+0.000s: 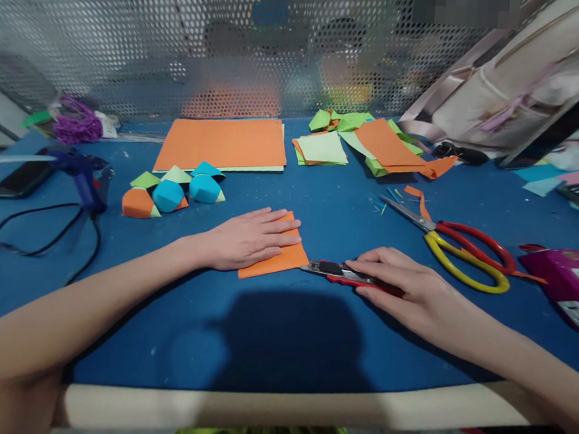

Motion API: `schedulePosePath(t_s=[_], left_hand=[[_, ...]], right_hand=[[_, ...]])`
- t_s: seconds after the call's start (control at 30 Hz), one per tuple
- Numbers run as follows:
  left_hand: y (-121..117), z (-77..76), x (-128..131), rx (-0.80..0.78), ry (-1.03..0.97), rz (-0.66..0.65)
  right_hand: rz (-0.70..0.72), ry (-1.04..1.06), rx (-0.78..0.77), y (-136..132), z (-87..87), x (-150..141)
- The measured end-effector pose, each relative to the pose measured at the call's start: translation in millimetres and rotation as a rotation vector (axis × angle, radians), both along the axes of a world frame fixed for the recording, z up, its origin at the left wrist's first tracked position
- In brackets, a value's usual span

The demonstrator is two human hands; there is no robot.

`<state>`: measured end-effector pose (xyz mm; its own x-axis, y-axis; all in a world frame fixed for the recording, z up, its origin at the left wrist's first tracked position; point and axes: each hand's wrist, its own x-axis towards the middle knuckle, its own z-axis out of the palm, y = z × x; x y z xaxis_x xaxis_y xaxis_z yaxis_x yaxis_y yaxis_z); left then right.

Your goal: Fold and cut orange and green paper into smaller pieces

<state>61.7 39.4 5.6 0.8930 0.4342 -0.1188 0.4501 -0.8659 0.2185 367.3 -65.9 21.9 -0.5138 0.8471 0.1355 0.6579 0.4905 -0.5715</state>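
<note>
My left hand (250,239) lies flat with its fingers stretched over a folded piece of orange paper (270,266), pressing it to the blue table (170,328). From the right, my right hand (404,286) grips a red and black utility knife (332,271). The knife's metal tip meets the right corner of the orange paper; whether the blade has entered the fold I cannot tell. Beyond my left hand sit several folded paper shapes (169,196) in orange, blue and green. Scissors (460,247) with one red and one yellow handle rest open beyond my right hand.
Stacked orange sheets (225,144) lie at the back, beside small light green squares (322,146) and crumpled paper pieces (382,147). A blue glue gun (85,177) with a black cord is at left. A magenta power strip (565,285) sits at right. A perforated metal panel (182,55) borders the back.
</note>
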Motion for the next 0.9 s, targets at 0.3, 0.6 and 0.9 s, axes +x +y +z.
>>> schedulePosePath(t_s=[0.3,0.6,0.9], left_hand=[[0.5,0.4,-1.1,-0.002,-0.017,-0.001],[0.0,1.1,0.0,-0.014,-0.013,0.003],[-0.3,2.2,-0.4,-0.017,0.014,0.003]], right_hand=[[0.025,0.028,0.015,3.8,-3.3,1.0],[0.044,0.023,0.083,-2.5,-5.8,0.1],[-0.043,-0.052,0.264,-24.2,0.5,-11.6]])
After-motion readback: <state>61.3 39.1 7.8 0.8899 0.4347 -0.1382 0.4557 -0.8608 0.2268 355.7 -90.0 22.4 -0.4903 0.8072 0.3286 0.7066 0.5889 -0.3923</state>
